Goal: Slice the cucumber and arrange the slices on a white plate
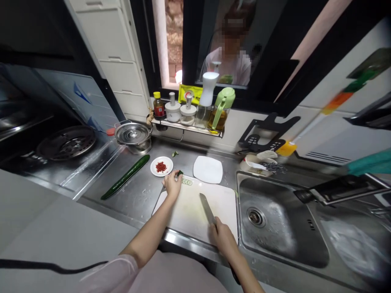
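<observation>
At the far left corner of the board (183, 211), left hand (172, 184) with fingers narrowed around a green piece (180, 173), by its colour probably a cucumber end, pinched at the tips, a grip fit for something so small. Just beside it, a short row of slices (187, 182) overlapping along the far edge, probably parked there to leave the middle free for cutting. Nearer the body, right hand (225, 238) wrapped round the handle of a knife (208, 209), blade slanting away over the board and well apart from the left hand, a sensible way of keeping the edge off those fingers. Contact between blade and board hard to judge from above. To the left, a long cucumber (125, 178) lying slantwise on the tabletop (137, 201), likely laid there to be near yet out of the way. Just past the left hand, a saucer (153, 167) with red bits (161, 166), apparently kept separate to avoid mixing; behind it, a green scrap (174, 154), perhaps put aside as waste. At the board's far edge, a white plate (207, 169), close enough for an easy transfer. Just right of the board, a sink (271, 240), handy for rinsing. Farther back, a steel pot (133, 134) and a shelf (195, 127) of bottles (159, 106) and jars (172, 113), seemingly raised to save working space.
</observation>
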Motion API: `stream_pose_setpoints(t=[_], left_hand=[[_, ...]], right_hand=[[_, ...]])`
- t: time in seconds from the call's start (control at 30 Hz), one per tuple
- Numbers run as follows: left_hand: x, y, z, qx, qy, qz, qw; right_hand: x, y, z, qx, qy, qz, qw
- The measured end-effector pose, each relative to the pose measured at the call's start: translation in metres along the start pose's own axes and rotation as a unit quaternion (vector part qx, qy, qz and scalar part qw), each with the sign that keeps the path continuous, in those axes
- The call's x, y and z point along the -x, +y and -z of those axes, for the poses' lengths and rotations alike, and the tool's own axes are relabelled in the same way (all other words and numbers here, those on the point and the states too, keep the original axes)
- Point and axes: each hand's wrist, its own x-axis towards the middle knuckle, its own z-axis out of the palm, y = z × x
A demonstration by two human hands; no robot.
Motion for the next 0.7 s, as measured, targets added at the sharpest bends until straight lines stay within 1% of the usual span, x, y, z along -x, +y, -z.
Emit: stream_pose_setpoints(t=[0.07,0.17,0.27,0.4,0.57,0.63,0.7], left_hand=[[-0.024,0.002,-0.006,0.0,0.004,0.018,1.0],[-0.054,0.002,-0.011,-0.025,-0.006,0.038,0.999],[-0.077,0.002,-0.016,-0.051,-0.025,0.025,0.998],[-0.1,-0.001,-0.023,-0.074,-0.049,-0.015,0.996],[-0.124,-0.01,-0.033,-0.108,-0.084,-0.047,0.989],[-0.131,-0.015,-0.036,-0.099,-0.093,-0.05,0.989],[-0.137,-0.017,-0.04,-0.059,-0.091,-0.051,0.993]], right_hand=[[-0.002,0.002,0.001,-0.004,-0.001,-0.002,1.0],[-0.004,0.005,0.004,-0.003,-0.004,-0.005,1.0],[-0.006,0.005,0.007,-0.001,-0.002,-0.009,1.0],[-0.009,0.005,0.011,-0.002,-0.003,-0.021,1.0],[-0.014,0.009,0.013,-0.006,-0.003,-0.026,1.0],[-0.016,0.011,0.013,-0.01,-0.006,-0.026,1.0],[-0.018,0.014,0.01,-0.015,-0.008,-0.026,1.0]])
